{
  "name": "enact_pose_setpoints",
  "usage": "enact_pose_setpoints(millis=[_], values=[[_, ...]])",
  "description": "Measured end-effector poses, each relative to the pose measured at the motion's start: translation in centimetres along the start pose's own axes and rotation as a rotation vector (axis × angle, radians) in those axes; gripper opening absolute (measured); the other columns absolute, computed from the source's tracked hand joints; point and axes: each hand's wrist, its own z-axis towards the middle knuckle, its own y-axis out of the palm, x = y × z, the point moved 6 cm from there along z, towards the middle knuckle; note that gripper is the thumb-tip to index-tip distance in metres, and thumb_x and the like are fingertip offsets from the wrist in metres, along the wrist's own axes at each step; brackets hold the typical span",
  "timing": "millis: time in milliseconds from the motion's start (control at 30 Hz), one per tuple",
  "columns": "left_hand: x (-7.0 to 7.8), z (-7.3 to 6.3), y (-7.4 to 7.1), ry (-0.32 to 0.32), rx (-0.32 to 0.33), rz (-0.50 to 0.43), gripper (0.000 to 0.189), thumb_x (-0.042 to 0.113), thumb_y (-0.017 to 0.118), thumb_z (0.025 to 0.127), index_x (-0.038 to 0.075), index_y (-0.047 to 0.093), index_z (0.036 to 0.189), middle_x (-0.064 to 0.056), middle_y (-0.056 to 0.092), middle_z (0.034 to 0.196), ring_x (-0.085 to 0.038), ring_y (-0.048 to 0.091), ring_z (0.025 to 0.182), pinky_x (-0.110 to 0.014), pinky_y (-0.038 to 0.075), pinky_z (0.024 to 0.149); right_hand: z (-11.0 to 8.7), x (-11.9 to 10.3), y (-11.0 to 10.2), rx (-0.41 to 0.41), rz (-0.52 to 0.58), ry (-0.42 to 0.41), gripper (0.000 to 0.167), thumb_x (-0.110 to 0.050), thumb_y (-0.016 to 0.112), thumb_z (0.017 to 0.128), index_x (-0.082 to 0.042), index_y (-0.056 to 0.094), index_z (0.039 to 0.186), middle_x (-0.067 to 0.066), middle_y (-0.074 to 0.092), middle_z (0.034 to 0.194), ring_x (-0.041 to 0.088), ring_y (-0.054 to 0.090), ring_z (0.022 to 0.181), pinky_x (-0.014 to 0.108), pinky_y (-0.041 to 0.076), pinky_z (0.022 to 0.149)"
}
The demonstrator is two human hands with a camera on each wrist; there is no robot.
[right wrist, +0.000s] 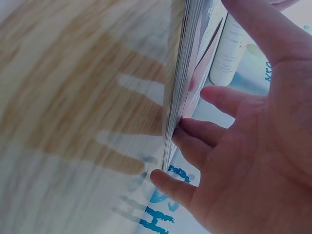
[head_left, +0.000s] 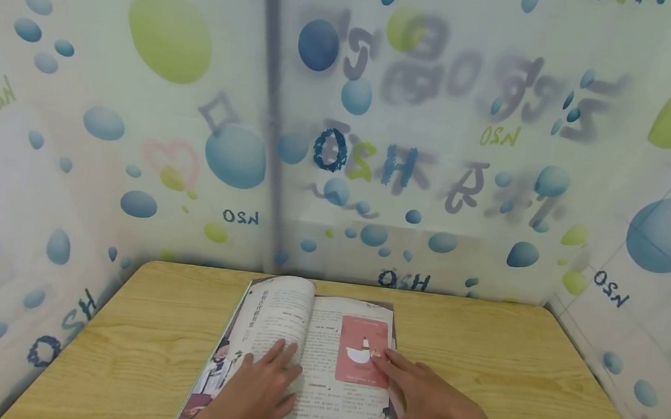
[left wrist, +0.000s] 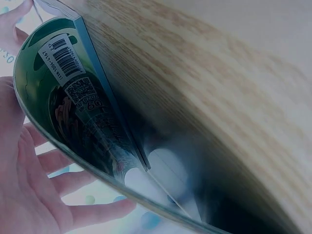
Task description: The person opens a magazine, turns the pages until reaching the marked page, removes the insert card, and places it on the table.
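An open magazine lies on the wooden table, its left pages bulging up in a curve beside the spine. On the left page rests my left hand, fingers extended towards the fold. The left wrist view shows those fingers spread beside the curled green back cover, which carries a barcode. A pink card with a white bird picture lies on the right page. My right hand touches the card's right side with its fingertips, the thumb low at the page edge. Its fingers look extended in the right wrist view.
The wooden table stretches to both sides of the magazine. Behind it and at both sides hangs a pale curtain printed with blue and green drops. The table's far edge meets the curtain.
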Motion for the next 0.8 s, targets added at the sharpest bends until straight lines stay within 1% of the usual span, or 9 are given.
enact_pose_setpoints(millis=[133, 300, 367, 467, 533, 600, 700, 800], values=[[0.0, 0.0, -0.1, 0.001, 0.007, -0.019, 0.039, 0.038, 0.067, 0.09, 0.013, 0.07, 0.119, -0.013, 0.056, 0.14, -0.037, 0.051, 0.13, -0.064, 0.052, 0.079, 0.0, 0.0, 0.0, -0.001, -0.001, -0.002, 0.115, -0.065, 0.083, 0.057, -0.037, 0.03, 0.156, 0.003, 0.023, 0.164, 0.045, 0.031, 0.142, 0.071, 0.031, 0.104], [-0.1, 0.0, 0.0, 0.0, -0.005, -0.028, 0.039, 0.038, 0.067, 0.09, 0.013, 0.07, 0.12, -0.013, 0.057, 0.14, -0.037, 0.051, 0.13, -0.065, 0.052, 0.079, 0.0, 0.0, -0.1, -0.021, -0.001, 0.016, 0.114, -0.067, 0.082, 0.058, -0.039, 0.03, 0.156, 0.002, 0.024, 0.164, 0.043, 0.031, 0.142, 0.07, 0.03, 0.105], [-0.1, 0.0, 0.0, 0.005, -0.016, -0.042, 0.04, 0.037, 0.067, 0.09, 0.012, 0.069, 0.121, -0.014, 0.056, 0.14, -0.038, 0.051, 0.13, -0.065, 0.051, 0.079, 0.1, 0.0, -0.3, -0.032, 0.001, 0.025, 0.111, -0.069, 0.079, 0.061, -0.038, 0.03, 0.156, 0.001, 0.026, 0.163, 0.04, 0.031, 0.143, 0.068, 0.03, 0.106], [-0.1, 0.1, 0.2, 0.011, -0.039, -0.073, 0.04, 0.037, 0.067, 0.091, 0.012, 0.068, 0.123, -0.014, 0.054, 0.141, -0.039, 0.049, 0.131, -0.067, 0.05, 0.08, 0.4, 0.0, -0.8, -0.022, -0.005, 0.021, 0.103, -0.068, 0.076, 0.07, -0.031, 0.032, 0.156, 0.004, 0.03, 0.161, 0.037, 0.033, 0.144, 0.065, 0.031, 0.107], [-0.1, 0.2, 0.2, 0.014, -0.048, -0.088, 0.04, 0.037, 0.067, 0.091, 0.012, 0.068, 0.123, -0.014, 0.054, 0.142, -0.039, 0.048, 0.132, -0.067, 0.05, 0.08, 0.8, -0.1, -1.3, 0.015, -0.014, -0.003, 0.097, -0.064, 0.074, 0.077, -0.023, 0.035, 0.156, 0.007, 0.034, 0.16, 0.036, 0.034, 0.144, 0.062, 0.033, 0.108], [-0.1, 0.2, 0.3, 0.01, -0.053, -0.09, 0.041, 0.037, 0.066, 0.091, 0.013, 0.068, 0.124, -0.014, 0.054, 0.143, -0.039, 0.048, 0.133, -0.068, 0.049, 0.081, 1.4, 0.0, -1.9, 0.066, -0.02, -0.025, 0.09, -0.058, 0.074, 0.081, -0.017, 0.04, 0.153, 0.011, 0.037, 0.157, 0.036, 0.036, 0.142, 0.061, 0.035, 0.108], [-0.1, 0.1, 0.3, 0.006, -0.046, -0.08, 0.041, 0.038, 0.066, 0.092, 0.012, 0.068, 0.123, -0.014, 0.054, 0.142, -0.039, 0.049, 0.132, -0.067, 0.05, 0.082, 2.6, 0.1, -2.8, 0.146, -0.021, -0.038, 0.08, -0.049, 0.075, 0.084, -0.012, 0.046, 0.149, 0.012, 0.043, 0.153, 0.036, 0.04, 0.14, 0.059, 0.037, 0.107], [-0.2, 0.0, 0.3, 0.004, -0.04, -0.072, 0.04, 0.038, 0.066, 0.092, 0.012, 0.068, 0.123, -0.014, 0.054, 0.142, -0.039, 0.049, 0.132, -0.067, 0.05, 0.081, 3.9, 0.5, -3.3, 0.199, -0.02, -0.019, 0.075, -0.043, 0.075, 0.086, -0.01, 0.047, 0.148, 0.011, 0.047, 0.15, 0.035, 0.042, 0.139, 0.057, 0.037, 0.108]])
